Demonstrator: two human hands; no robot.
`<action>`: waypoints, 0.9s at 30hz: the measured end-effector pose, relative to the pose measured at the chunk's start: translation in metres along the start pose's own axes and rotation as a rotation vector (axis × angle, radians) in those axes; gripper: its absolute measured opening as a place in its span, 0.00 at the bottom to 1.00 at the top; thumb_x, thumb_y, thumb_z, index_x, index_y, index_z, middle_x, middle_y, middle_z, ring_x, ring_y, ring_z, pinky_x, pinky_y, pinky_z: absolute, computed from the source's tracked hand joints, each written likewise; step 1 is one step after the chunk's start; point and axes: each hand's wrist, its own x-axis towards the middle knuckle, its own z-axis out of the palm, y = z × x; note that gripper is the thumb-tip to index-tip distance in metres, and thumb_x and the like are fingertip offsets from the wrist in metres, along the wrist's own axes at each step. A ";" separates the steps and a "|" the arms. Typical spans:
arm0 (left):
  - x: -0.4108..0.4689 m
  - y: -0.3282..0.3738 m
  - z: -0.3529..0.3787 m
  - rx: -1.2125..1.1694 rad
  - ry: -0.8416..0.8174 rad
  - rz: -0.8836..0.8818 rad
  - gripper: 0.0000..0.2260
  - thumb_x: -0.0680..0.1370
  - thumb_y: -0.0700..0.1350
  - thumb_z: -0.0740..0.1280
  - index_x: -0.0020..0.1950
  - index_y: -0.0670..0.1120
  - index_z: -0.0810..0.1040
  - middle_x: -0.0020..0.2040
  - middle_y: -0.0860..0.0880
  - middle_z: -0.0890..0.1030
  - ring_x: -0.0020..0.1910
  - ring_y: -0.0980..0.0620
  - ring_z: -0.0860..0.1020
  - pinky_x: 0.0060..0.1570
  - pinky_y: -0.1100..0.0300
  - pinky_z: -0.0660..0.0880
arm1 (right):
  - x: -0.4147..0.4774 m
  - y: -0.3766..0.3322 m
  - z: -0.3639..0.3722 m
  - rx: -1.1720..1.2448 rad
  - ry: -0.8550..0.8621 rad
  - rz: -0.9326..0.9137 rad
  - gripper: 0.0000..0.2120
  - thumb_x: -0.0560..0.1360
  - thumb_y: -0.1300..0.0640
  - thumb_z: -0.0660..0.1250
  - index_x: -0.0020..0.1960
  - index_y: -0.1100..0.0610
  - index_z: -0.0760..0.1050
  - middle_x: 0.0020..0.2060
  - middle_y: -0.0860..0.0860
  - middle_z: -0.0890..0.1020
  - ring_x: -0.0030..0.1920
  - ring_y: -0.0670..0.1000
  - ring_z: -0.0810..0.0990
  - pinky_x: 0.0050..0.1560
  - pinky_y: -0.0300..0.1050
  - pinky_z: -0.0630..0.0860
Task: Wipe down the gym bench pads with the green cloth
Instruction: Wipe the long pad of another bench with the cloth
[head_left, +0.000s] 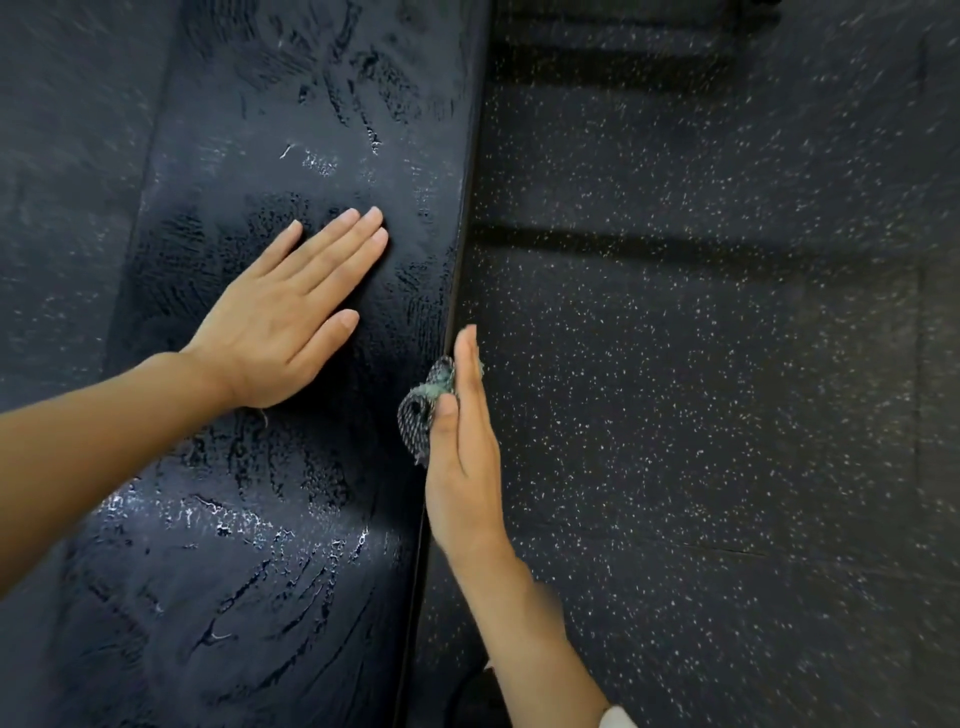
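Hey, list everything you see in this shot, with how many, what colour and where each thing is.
bench pad: one, black, smeared with wet streaks, fills the left half of the view
green cloth: one, green with a dark patterned part, bunched at the pad's right edge
floor: one, dark with pale speckles, right of the pad
sleeve cuff: one, white, bottom edge, on the right forearm
left hand: one, flat on the pad, fingers straight
right hand: one, edge-on beside the pad's right side, fingers straight, thumb pinching the cloth
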 end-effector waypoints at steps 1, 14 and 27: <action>0.000 0.000 0.000 -0.002 0.000 0.004 0.27 0.83 0.51 0.48 0.82 0.45 0.49 0.82 0.49 0.49 0.81 0.51 0.48 0.78 0.48 0.46 | 0.011 -0.003 0.000 -0.005 0.009 -0.004 0.23 0.84 0.53 0.48 0.78 0.49 0.48 0.78 0.41 0.51 0.78 0.40 0.48 0.79 0.45 0.47; 0.005 -0.005 -0.002 0.026 -0.012 0.028 0.29 0.82 0.52 0.49 0.82 0.44 0.50 0.82 0.47 0.51 0.81 0.50 0.50 0.78 0.47 0.48 | 0.022 -0.012 0.004 0.076 0.063 0.064 0.23 0.83 0.51 0.49 0.78 0.46 0.50 0.77 0.36 0.53 0.76 0.36 0.50 0.77 0.38 0.48; 0.007 -0.007 -0.004 0.032 -0.016 0.035 0.29 0.82 0.53 0.49 0.81 0.44 0.51 0.82 0.47 0.52 0.81 0.49 0.51 0.78 0.46 0.50 | 0.002 -0.011 0.006 -0.015 0.048 0.049 0.24 0.84 0.53 0.48 0.79 0.49 0.49 0.76 0.32 0.51 0.77 0.37 0.48 0.73 0.29 0.48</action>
